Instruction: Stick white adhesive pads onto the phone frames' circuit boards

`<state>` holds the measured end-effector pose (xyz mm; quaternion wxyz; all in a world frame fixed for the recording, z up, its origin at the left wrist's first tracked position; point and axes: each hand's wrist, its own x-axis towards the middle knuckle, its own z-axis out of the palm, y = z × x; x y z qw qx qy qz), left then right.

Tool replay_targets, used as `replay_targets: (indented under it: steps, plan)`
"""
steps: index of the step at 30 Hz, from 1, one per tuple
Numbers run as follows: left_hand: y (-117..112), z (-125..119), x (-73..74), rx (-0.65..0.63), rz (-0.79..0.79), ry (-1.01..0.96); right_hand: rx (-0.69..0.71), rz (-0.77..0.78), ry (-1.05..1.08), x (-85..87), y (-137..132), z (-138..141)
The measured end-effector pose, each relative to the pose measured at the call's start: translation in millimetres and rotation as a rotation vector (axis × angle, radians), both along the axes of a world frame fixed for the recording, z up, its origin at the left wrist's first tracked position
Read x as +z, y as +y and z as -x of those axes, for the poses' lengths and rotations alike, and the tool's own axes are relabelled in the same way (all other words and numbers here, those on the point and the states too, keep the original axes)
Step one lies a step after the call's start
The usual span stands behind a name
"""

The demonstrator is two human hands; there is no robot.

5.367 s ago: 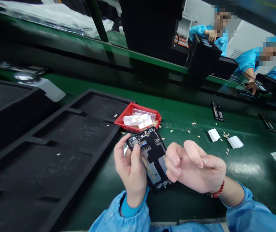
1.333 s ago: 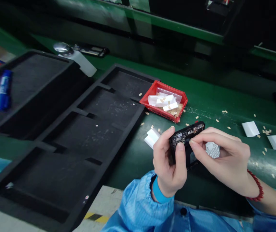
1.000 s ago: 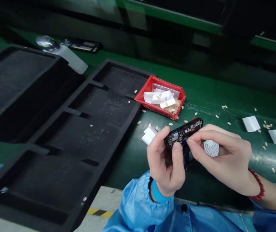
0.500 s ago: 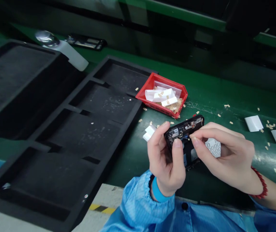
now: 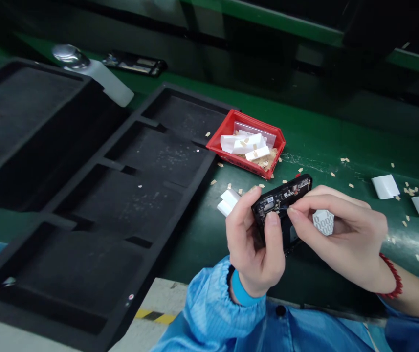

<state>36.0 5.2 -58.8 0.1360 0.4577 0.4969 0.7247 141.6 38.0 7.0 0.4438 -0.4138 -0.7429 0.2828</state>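
My left hand (image 5: 255,244) grips a black phone frame (image 5: 281,196) with its circuit side up, thumb laid along the near edge. My right hand (image 5: 336,234) is closed, thumb and forefinger pinched together and pressing on the frame's top part. A small white sheet with a dotted pattern (image 5: 322,221) is tucked under the right hand's fingers. What the pinched fingertips hold is too small to make out. Both wrists wear blue sleeves, and a red bead bracelet circles the right one.
A red bin (image 5: 246,143) of white strips and tan scraps sits beyond the hands on the green belt (image 5: 315,142). Black foam trays (image 5: 121,195) fill the left. A white bottle (image 5: 95,78), white folded pieces (image 5: 227,201) and white paper pieces (image 5: 385,186) lie about.
The view swung left and down from the co-workers. The phone frame was tilted up; my right hand went from held apart to pinching on its top. Over the last second almost nothing moved.
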Motion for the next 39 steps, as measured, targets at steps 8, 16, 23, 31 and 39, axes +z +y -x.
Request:
replay_targets:
  steps: [8, 16, 23, 31, 39]
  plan:
    - [-0.4, -0.3, 0.6, -0.013, -0.025, -0.025, -0.055, 0.083, -0.032, 3.9, -0.8, -1.0]
    - [-1.5, -1.6, 1.1, 0.006, 0.001, -0.038, -0.051, 0.085, -0.05, 7.7, -1.4, -0.4]
    - [1.3, -1.6, 5.7, 0.061, 0.011, 0.05, -0.045, 0.093, -0.05, 7.6, -2.0, -1.3]
    - [1.4, -1.9, 4.3, 0.072, 0.018, 0.079, -0.032, 0.089, -0.064, 7.4, -1.3, -2.6]
    - [2.8, -2.6, 5.4, 0.078, -0.002, 0.051, -0.019, 0.074, -0.066, 8.9, -1.1, -5.3]
